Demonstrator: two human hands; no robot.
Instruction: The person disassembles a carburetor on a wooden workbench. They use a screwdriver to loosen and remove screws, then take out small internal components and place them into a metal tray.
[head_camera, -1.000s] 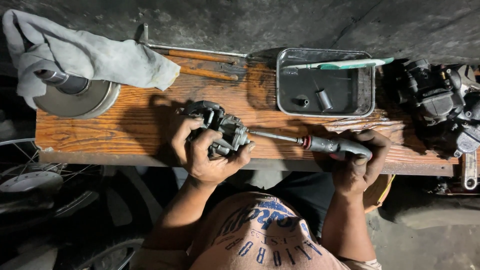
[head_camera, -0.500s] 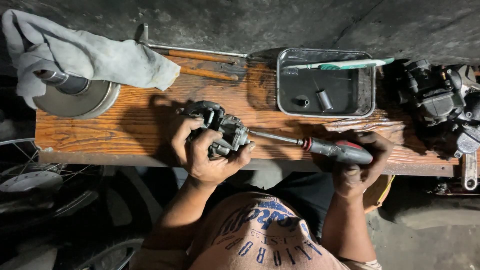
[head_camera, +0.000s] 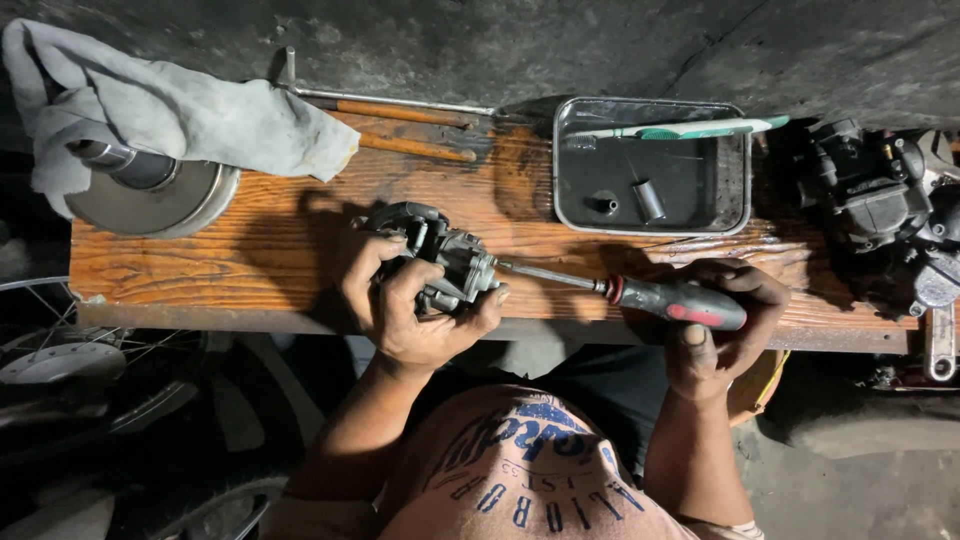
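Spanning mid-frame, the wooden bench (head_camera: 250, 260) carries a grey rag (head_camera: 180, 115) upper left and a metal tray (head_camera: 735, 205) upper right. At centre, the left hand (head_camera: 400, 305) is clamped around a carburettor (head_camera: 445, 255); the right hand (head_camera: 725, 325) is closed on a screwdriver (head_camera: 655, 297) whose tip meets it.

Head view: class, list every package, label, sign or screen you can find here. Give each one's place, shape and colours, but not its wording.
No package, sign or screen shows.
Printed lettering on the person's shirt: bottom centre, below the wooden board; arched blue and white letters on salmon-pink cloth.
Metal tray: upper right on the board; rectangular, grey, open, with no label.
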